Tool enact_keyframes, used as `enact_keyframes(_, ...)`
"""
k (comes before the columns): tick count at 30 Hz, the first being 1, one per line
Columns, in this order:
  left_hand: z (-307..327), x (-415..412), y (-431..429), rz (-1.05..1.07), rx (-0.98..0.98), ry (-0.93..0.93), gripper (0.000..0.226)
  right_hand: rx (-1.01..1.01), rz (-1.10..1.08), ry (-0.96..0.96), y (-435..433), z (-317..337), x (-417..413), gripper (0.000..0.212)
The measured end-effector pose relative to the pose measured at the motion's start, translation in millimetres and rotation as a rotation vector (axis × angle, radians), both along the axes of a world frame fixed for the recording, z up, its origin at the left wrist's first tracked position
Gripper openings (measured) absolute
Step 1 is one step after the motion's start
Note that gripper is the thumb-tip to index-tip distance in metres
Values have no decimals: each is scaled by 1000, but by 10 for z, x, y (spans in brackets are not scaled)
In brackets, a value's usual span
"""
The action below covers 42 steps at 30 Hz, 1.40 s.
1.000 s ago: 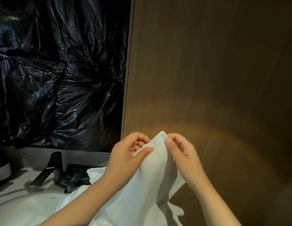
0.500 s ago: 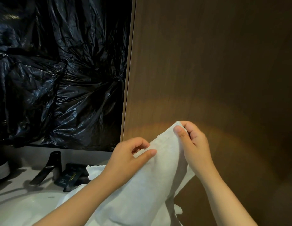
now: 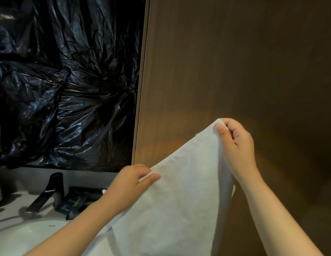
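A white cloth (image 3: 181, 204) hangs in front of me, spread between both hands. My right hand (image 3: 236, 146) pinches its top corner, raised up against the brown wall panel. My left hand (image 3: 129, 185) pinches the cloth's upper edge lower down and to the left, thumb on the front side. The cloth's lower part drops out of view at the bottom of the frame.
A brown wood-grain panel (image 3: 235, 71) fills the right half. Crumpled black plastic sheeting (image 3: 65, 85) covers the area at left. Below it stand a dark faucet (image 3: 48, 193), dark sachets (image 3: 74, 202) and a white sink basin (image 3: 22, 235).
My right hand has lifted its corner up and to the right, away from the left hand. The cloth has opened out wider between the two hands.
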<state>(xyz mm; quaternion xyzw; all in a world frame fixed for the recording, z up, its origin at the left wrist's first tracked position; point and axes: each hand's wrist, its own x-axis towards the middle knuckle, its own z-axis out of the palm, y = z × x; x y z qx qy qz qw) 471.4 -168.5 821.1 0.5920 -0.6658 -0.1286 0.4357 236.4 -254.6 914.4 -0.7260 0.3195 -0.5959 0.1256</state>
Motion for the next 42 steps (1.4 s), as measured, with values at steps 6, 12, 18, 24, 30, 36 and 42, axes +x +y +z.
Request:
enact_keyframes(6,-24,170,-117,51,58,-124,43,-25,-80,7,-117,168,-106,18)
enact_keyframes(12,116,440,-283,167,86,-289,37,-30,-196,-2,-296,399,-308,12)
enact_keyframes(18,314,612,-445,280,11,-275,42,11,-252,-34,-424,404,-425,16)
enact_keyframes(24,457,730,-546,306,-118,-169,55,24,-277,-83,-493,349,-513,16)
enact_keyframes(30,608,720,-598,344,-162,29,52,53,-290,-121,-546,304,-523,18)
enact_keyframes(36,778,696,-566,341,-257,220,25,87,-347,-153,-626,243,-602,24)
enact_keyframes(42,771,616,-576,343,-200,119,27,306,-482,-28,-786,39,-602,41)
